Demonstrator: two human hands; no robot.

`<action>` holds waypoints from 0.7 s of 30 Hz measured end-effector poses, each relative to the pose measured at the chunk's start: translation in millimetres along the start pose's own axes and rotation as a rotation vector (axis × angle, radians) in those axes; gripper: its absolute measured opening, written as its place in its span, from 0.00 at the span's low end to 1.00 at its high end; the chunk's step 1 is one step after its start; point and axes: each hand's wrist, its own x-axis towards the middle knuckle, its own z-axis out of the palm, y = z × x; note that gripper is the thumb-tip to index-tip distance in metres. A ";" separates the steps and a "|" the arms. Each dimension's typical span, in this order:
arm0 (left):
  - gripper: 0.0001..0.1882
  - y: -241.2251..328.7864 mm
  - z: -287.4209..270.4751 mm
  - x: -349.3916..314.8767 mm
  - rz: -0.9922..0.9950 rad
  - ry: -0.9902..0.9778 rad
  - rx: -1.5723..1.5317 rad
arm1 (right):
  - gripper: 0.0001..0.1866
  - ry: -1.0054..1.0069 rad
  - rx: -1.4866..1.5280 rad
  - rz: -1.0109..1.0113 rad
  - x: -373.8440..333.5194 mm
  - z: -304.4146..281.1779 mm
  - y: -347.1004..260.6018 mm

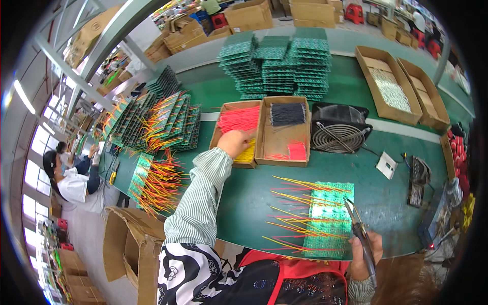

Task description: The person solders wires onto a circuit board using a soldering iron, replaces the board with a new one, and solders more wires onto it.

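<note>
My left hand (236, 143) reaches over a cardboard box (214, 138) of red wires (239, 120) and yellow wires (245, 155). Its fingers are curled above the yellow wires, and whatever they hold is hidden. In my right hand (367, 248) is a soldering iron (364, 239) with a dark handle, its tip pointing away from me over the right edge of a green circuit board panel (330, 223). Yellow and red wires (290, 223) stick out from the panel's left side in several rows.
Wired panels (157, 183) lie at left, beside stacked panels (173, 122). Bare panels (284, 66) stand in tall piles at the back. Right of the wire box are a box of black wires (287, 114), a fan (339, 129) and a soldering station (441, 208). A person (81, 178) sits far left.
</note>
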 end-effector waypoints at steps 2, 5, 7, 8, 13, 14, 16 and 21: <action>0.08 0.6 -5.0 -3.4 -0.056 0.017 -0.030 | 0.13 -0.030 -0.097 -0.106 1.8 4.9 6.6; 0.07 -4.0 -3.9 -1.9 -0.070 0.059 -0.061 | 0.15 -0.030 -0.077 -0.225 2.4 14.4 18.1; 0.07 -8.2 -3.1 -3.6 -0.067 0.097 -0.086 | 0.17 -0.103 -0.154 -0.294 4.4 13.4 18.7; 0.07 -5.9 -4.9 -4.4 -0.074 0.101 -0.094 | 0.17 -0.123 -0.201 -0.309 3.6 13.9 22.4; 0.08 -5.0 -12.4 -8.9 -0.084 0.119 -0.097 | 0.20 -0.153 -0.301 -0.517 3.4 25.2 22.1; 0.08 -4.7 -10.0 -7.4 -0.066 0.119 -0.094 | 0.21 -0.172 -0.312 -0.515 2.3 26.1 22.4; 0.08 -4.2 -6.9 -7.1 -0.053 0.115 -0.067 | 0.21 -0.166 -0.337 -0.545 3.4 31.4 21.1; 0.08 0.6 -3.1 -14.5 -0.014 0.191 0.045 | 0.21 -0.143 -0.354 -0.553 -1.8 33.5 26.3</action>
